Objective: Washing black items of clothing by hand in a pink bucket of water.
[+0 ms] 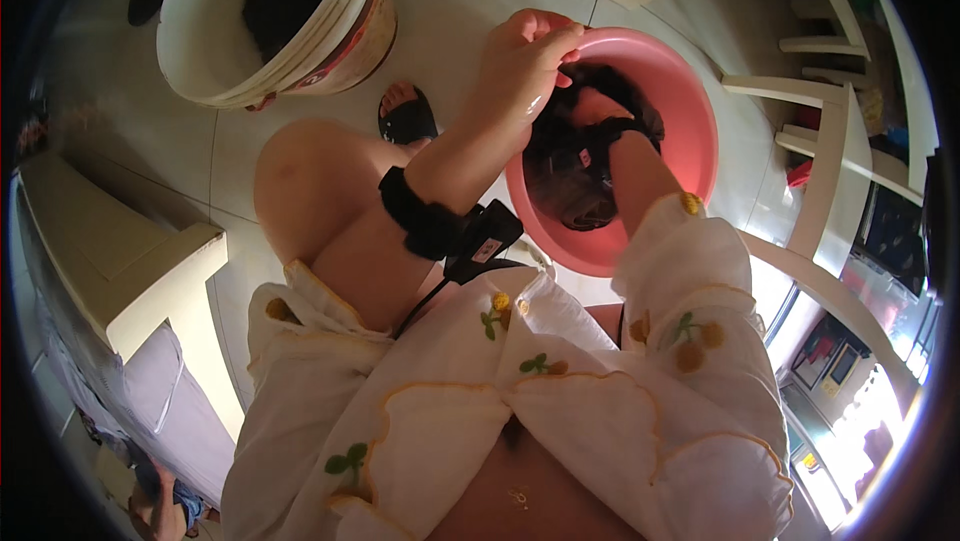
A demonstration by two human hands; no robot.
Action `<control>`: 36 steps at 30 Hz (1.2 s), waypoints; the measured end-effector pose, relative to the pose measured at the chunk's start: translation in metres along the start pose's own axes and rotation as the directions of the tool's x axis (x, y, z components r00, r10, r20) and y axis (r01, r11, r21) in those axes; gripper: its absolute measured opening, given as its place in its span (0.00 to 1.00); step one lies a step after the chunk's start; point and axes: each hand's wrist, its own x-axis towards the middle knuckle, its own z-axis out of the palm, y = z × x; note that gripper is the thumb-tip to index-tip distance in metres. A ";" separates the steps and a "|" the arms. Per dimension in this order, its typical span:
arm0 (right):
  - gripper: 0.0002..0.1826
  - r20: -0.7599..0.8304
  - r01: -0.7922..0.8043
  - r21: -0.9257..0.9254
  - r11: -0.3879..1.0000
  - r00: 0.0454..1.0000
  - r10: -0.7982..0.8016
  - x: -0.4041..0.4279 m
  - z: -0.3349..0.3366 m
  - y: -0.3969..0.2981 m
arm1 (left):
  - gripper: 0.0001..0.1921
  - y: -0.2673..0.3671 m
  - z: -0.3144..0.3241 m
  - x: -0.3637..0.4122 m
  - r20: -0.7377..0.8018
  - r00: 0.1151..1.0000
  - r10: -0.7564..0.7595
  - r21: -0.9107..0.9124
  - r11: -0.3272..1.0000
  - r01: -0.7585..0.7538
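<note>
A round pink plastic basin (686,143) stands on the floor, with dark wet-looking cloth (577,203) in it. My left hand (536,45) is at the far-left rim of the basin, thumb and fingers closed around the edge. Inside the basin my right hand (596,105) presses among the dark cloth, its fingers mostly hidden. Whether they grip a fold cannot be made out. A black strapped device (484,241) with a cable is on my left forearm; a similar black device (589,158) is at my right wrist.
Beyond my left knee stands a white bucket (202,38) with dark material (289,4) inside. A pale wooden furniture piece (161,263) is at the left, a pale slatted rack or chair (825,166) at the right. Another person (161,500) shows at the lower left.
</note>
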 end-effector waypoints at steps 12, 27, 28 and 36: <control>0.18 -0.226 0.233 0.970 0.062 0.968 -0.105 -0.145 -0.097 0.001 | 0.20 -0.071 0.026 0.007 0.381 0.924 0.023 0.599 0.755 -0.265; 0.21 -0.675 0.270 0.304 0.913 0.738 0.007 -0.163 -0.046 0.040 | 0.11 -0.079 0.064 0.005 0.347 0.906 0.244 0.681 0.598 -0.422; 0.21 -0.677 0.274 0.319 0.907 0.736 0.016 -0.154 -0.042 0.046 | 0.09 -0.080 0.063 0.008 0.310 0.933 0.182 0.650 0.676 -0.348; 0.17 -0.286 0.279 0.958 0.065 0.937 0.201 -0.163 -0.063 0.022 | 0.20 -0.092 0.055 0.026 0.261 0.946 -0.194 0.044 0.981 0.189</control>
